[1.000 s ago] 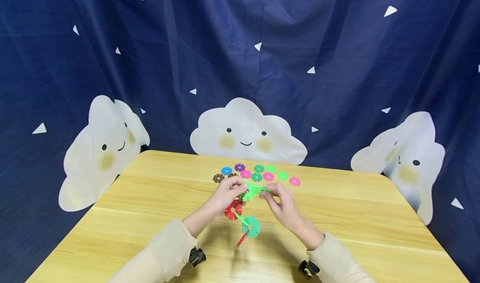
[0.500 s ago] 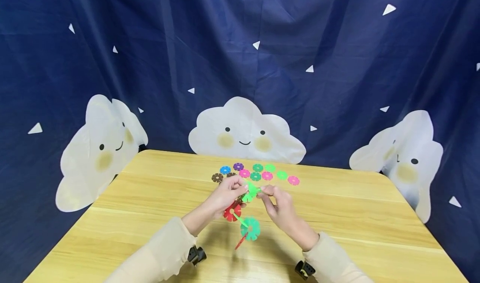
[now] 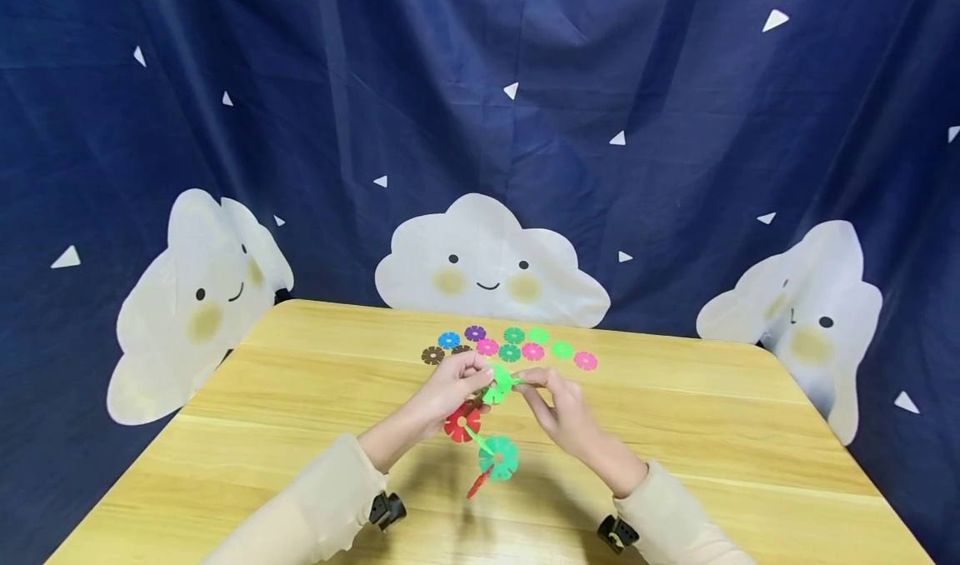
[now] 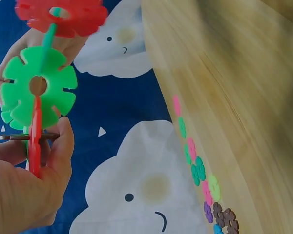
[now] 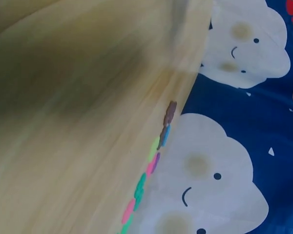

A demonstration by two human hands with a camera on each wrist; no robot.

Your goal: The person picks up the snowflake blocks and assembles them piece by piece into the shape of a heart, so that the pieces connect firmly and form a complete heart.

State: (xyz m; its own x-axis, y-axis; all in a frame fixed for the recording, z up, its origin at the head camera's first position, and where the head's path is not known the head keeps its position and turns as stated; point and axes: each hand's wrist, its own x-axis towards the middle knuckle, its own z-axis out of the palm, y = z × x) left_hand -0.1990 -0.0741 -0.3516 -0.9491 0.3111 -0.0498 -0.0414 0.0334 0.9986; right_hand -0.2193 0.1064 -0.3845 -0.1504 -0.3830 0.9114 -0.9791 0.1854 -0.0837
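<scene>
In the head view, my left hand holds a chain of slotted plastic discs above the table. A bright green disc shows at its thumb tip. My right hand pinches another green disc, seen nearly edge-on, against that one. Below hang a red disc, a teal disc and a red disc turned edge-on. The left wrist view shows the chain close up, with a green disc and a brown disc seen edge-on by the left fingers. The right wrist view barely catches the work.
Loose slotted discs lie flat toward the table's far edge, among them a blue disc, a purple disc and a pink disc. The wooden table ends at a dark blue curtain with cloud prints.
My right hand has come slightly left, and the green pieces between the hands sit closer together. The left hand keeps its hold; the view has shifted a little.
</scene>
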